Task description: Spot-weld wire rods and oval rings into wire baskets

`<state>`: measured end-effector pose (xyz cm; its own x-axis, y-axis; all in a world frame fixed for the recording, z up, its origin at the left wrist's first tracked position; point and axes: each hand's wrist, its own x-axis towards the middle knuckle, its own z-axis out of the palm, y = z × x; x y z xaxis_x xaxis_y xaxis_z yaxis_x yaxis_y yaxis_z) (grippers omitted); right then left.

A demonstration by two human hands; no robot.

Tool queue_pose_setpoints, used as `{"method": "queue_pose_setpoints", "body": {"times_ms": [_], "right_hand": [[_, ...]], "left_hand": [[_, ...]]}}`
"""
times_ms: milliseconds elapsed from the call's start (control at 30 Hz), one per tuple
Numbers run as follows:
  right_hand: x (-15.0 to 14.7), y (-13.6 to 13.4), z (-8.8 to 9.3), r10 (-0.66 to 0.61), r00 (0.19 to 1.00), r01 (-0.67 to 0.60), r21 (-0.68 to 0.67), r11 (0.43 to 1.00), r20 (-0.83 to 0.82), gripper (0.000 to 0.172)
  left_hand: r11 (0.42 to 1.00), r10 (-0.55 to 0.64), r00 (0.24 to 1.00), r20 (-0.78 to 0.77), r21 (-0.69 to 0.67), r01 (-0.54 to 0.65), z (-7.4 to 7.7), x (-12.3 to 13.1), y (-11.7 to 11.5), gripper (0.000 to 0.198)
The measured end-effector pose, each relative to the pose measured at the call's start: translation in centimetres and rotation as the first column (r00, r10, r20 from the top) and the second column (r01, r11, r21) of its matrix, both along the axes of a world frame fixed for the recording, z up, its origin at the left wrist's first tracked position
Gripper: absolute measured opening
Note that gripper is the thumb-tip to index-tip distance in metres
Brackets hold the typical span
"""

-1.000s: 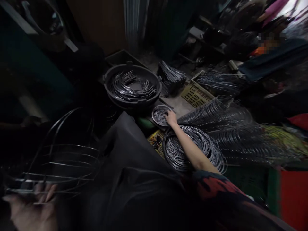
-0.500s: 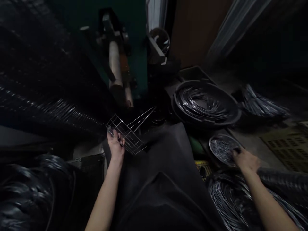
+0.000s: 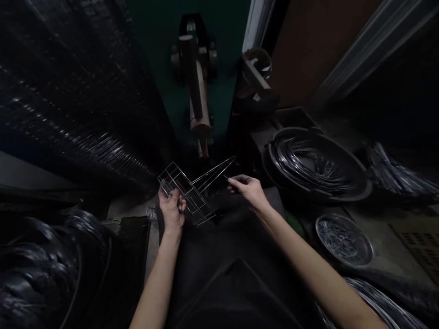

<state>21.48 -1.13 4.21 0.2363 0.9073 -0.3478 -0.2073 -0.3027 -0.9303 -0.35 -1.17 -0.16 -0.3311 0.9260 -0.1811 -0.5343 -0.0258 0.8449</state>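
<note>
My left hand (image 3: 173, 208) is closed on the near side of a wire rack (image 3: 188, 194), a small rectangular grid of thin metal rods. Two long rods run from the rack toward the upper right and meet in a point. My right hand (image 3: 247, 189) pinches a short piece of wire (image 3: 225, 177) between thumb and fingertips, just right of that point and apart from it. Ahead of both hands stands a machine with a thick copper-coloured cylinder (image 3: 200, 123) pointing down and a smaller stub (image 3: 203, 148) below it.
On the right, a round metal bowl (image 3: 368, 251) holds many short wire pieces. A wide dark basin (image 3: 363, 185) with bent wires stands behind it, a wire bundle (image 3: 398, 171) beyond. Stacked wire goods (image 3: 37, 265) fill the lower left. A dark apron (image 3: 236, 283) covers my lap.
My right hand has come from the bowl of wire pieces to beside the rack, now with a short wire in its fingers. My left hand still holds the rack; the view has shifted left.
</note>
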Motion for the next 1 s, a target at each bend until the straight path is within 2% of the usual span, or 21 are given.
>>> {"method": "queue_pose_setpoints", "body": {"times_ms": [167, 300, 400, 500, 800, 1000], "right_hand": [[-2.2, 2.6, 1.2, -0.026, 0.985, 0.037, 0.062, 0.997, -0.17, 0.037], [-2.2, 2.3, 1.3, -0.065, 0.988, 0.081, 0.113, 0.99, -0.139, 0.038], [-1.9, 1.9, 0.7, -0.083, 0.994, 0.087, 0.061, 0.994, -0.064, 0.038], [-2.1, 1.9, 0.4, -0.09, 0.991, 0.092, 0.009, 0.996, -0.098, 0.038], [-4.2, 2.9, 2.5, -0.086, 0.953, 0.084, -0.02, 0.996, -0.292, 0.042], [-4.5, 3.4, 2.7, -0.087, 0.952, 0.069, -0.072, 0.995, -0.293, 0.038]], "left_hand": [[1.0, 0.003, 1.0, 0.009, -0.005, -0.003, -0.1, -0.6, 0.4, 0.074], [0.999, 0.044, 0.997, 0.063, -0.009, -0.043, -0.2, -0.9, 0.5, 0.073], [0.999, 0.05, 0.992, 0.115, -0.014, -0.048, -0.2, -1.2, 0.3, 0.068], [0.999, 0.035, 0.991, 0.13, -0.022, -0.033, -0.2, -1.4, -0.1, 0.064], [0.998, 0.022, 0.996, 0.087, -0.053, -0.017, 0.2, -2.0, 0.0, 0.065], [0.997, 0.025, 0.996, 0.082, -0.07, -0.019, 0.3, -2.3, 0.5, 0.063]]}}
